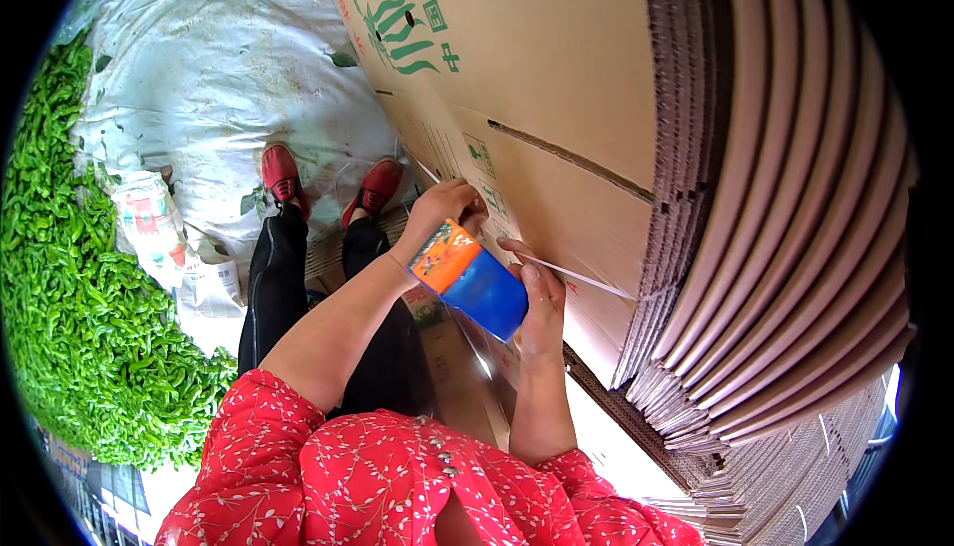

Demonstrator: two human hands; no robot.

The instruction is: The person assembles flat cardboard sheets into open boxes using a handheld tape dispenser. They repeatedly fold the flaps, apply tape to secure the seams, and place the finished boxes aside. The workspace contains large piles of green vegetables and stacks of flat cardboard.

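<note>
A stack of flattened cardboard boxes (556,59) stands on edge in front of me and to the right, with a thin white strap (586,281) across its face. My left hand (447,210) is closed against the cardboard with its fingers curled at the strap. Lower and to the right, my right hand (542,298) pinches the strap between thumb and fingers. Between my left forearm and my right hand is a flat blue and orange rectangular item (469,280). Its kind is unclear, and I cannot tell whether my right hand also supports it.
A large heap of green peppers (89,278) lies on the left, beside a pale plastic sheet (229,59) on the floor. Crumpled printed bags (164,233) lie next to the heap. More flattened cardboard (795,476) is at the lower right. My red shoes (281,173) stand at the sheet.
</note>
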